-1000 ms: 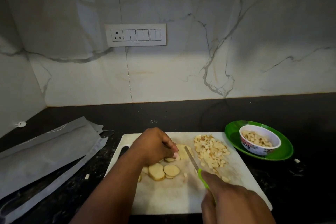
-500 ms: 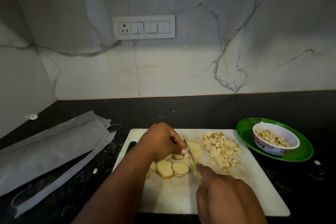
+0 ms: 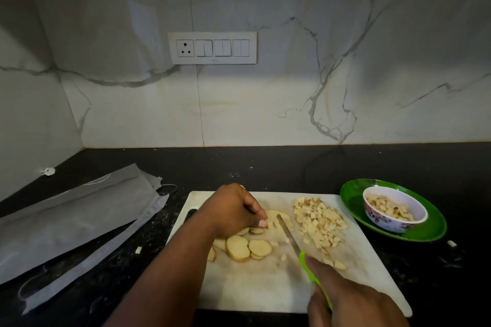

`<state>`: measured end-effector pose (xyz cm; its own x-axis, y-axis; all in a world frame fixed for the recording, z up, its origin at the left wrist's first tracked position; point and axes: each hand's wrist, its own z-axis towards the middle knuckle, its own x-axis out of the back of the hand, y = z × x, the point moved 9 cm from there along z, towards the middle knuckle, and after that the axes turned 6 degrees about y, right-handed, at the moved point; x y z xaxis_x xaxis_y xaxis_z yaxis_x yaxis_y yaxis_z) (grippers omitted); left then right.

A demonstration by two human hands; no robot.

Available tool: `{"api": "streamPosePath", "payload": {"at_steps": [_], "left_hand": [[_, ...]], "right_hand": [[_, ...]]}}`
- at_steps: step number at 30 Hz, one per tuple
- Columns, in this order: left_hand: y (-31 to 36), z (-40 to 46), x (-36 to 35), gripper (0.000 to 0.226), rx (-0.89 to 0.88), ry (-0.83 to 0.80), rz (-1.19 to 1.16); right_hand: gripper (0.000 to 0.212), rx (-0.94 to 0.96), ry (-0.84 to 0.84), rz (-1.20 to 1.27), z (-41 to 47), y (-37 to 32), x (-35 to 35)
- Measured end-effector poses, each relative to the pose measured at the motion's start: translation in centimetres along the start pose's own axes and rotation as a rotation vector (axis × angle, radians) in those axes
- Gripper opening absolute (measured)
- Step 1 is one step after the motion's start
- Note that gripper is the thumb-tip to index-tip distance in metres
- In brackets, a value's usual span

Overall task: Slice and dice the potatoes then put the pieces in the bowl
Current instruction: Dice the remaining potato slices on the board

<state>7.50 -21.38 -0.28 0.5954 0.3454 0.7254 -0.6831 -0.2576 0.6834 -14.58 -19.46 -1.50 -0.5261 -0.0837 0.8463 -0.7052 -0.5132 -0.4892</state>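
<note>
On the white cutting board my left hand presses its fingertips on a stack of potato slices. My right hand grips a green-handled knife, and the blade rests on those slices. More round slices lie under my left wrist. A heap of diced potato covers the board's right part. The flowered bowl holds diced pieces and stands on a green plate to the right of the board.
Grey plastic bags lie on the black counter to the left of the board. Stray potato bits rest on the counter and right of the plate. A marble wall with a switch panel rises behind.
The knife blade has shifted slightly right across the held slices. The view has tilted, and the board and bowl now sit lower and more to the right.
</note>
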Motion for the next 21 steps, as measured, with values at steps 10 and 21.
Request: {"api": "streamPosePath", "payload": {"at_steps": [10,21], "left_hand": [[-0.5,0.1,0.1,0.020,0.039,0.012,-0.131],[-0.2,0.1,-0.5,0.025,0.042,-0.046,-0.151]], "right_hand": [[0.055,0.218,-0.028,-0.148,3.3,-3.4,0.2],[0.059,0.238,-0.124,-0.227,2.4,-2.7,-0.8]]}}
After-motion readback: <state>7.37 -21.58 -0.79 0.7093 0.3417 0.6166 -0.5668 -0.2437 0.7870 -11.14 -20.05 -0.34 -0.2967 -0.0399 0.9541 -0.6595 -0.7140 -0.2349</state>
